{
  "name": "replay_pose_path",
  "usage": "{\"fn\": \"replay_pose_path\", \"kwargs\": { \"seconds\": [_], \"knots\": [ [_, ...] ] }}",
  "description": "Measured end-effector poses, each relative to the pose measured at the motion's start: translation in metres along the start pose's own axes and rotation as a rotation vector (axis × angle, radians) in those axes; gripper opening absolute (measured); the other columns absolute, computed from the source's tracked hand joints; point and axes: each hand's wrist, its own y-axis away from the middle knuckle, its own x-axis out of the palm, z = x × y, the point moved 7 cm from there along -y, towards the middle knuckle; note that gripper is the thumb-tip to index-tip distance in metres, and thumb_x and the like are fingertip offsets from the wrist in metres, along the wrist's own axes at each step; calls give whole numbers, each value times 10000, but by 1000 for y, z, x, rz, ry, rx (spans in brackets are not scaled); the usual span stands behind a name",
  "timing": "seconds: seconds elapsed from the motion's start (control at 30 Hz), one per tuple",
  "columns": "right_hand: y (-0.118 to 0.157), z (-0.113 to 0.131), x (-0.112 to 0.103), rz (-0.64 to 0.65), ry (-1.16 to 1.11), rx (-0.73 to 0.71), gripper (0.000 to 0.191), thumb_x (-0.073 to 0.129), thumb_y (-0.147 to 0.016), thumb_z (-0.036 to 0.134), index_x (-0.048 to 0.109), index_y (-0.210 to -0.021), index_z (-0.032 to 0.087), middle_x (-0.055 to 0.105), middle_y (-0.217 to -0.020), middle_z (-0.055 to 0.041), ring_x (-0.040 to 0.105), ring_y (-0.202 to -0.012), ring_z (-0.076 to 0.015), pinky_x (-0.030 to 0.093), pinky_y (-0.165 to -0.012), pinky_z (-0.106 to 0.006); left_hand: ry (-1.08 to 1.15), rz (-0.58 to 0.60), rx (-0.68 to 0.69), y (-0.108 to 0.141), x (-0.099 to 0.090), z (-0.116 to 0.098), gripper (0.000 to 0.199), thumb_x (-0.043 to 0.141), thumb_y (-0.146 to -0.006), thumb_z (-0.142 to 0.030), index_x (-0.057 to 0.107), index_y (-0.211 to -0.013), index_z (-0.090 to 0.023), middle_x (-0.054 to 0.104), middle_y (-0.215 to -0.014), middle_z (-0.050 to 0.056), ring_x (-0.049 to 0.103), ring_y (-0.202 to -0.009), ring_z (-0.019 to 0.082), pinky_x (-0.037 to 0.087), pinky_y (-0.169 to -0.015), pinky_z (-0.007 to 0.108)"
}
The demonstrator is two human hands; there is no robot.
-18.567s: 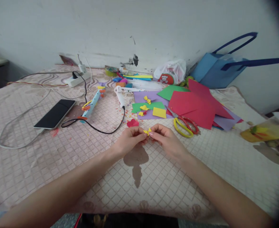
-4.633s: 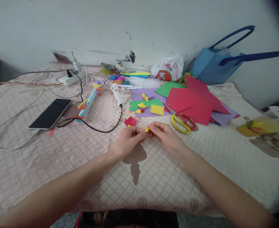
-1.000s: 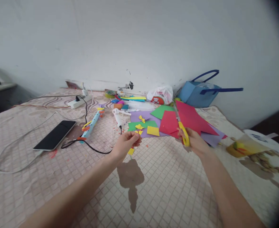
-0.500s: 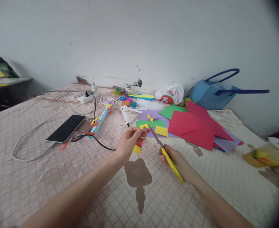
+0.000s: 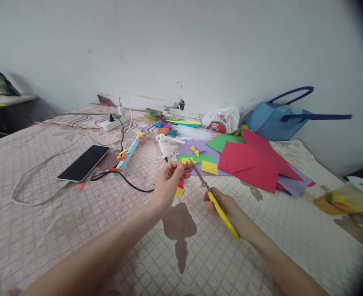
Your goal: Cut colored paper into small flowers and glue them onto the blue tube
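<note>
Soft, dim light; blurred edges, and a dark, probably vignetted right side.

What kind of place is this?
Probably a craft table in a home, against a wall: scissors in the right hand, coloured paper sheets spread out, and a glue gun lying on a patterned tablecloth.

A black phone [image 5: 83, 163] is lying at the left of the frame, a white cable [image 5: 30, 169] looping from its near end. Farther back, a white power strip [image 5: 115, 122] is holding plugs. Near the upper center, a roll of tape [image 5: 152, 115] is lying by the wall [image 5: 157, 49]. A white plastic bag [image 5: 227, 117] is resting right of center, a blue bag [image 5: 269, 121] is standing beyond it, and a translucent container [image 5: 346, 199] is showing at the right edge.
</note>
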Motion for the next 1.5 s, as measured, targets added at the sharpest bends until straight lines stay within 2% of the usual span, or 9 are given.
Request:
{"fn": "replay_pose_path", "kwargs": {
  "seconds": [0.17,0.3,0.67,1.27,1.5],
  "knots": [
    [1,6,6,41,-31,-11,96,482,-821,289,429,-818,209,523,-655,29,484,-544,-122,364,-503,-234,-7,26,-1,3,3,3,149,612,-781,-273,549,-765,-139,610,-787,13,592,-745,107,475,-774,279],
    [1,7,5,30,-39,-26,76,455,-825,269,422,-802,205,510,-643,29,480,-540,-120,361,-508,-237,-34,85,-44,5,7,8,156,598,-796,-286,548,-776,-140,620,-785,21,596,-734,105,468,-781,277],
    [2,5,4,54,-38,-16,57,451,-822,239,414,-791,210,474,-615,45,447,-521,-114,329,-488,-230,-8,102,-47,6,7,15,131,592,-798,-265,553,-772,-142,627,-785,29,600,-764,117,472,-789,294],
    [1,4,4,43,-18,-16,122,476,-819,221,391,-731,211,532,-622,26,495,-541,-124,351,-499,-232,-7,93,-61,8,9,13,128,594,-794,-261,552,-772,-141,632,-806,36,603,-770,122,465,-806,306],
    [2,4,6,30,-21,-25,93,467,-824,206,405,-754,207,534,-629,25,480,-532,-118,345,-494,-233,-3,51,-48,10,8,13,134,607,-779,-264,549,-765,-145,628,-795,31,603,-756,125,470,-805,319]
  ]
}}
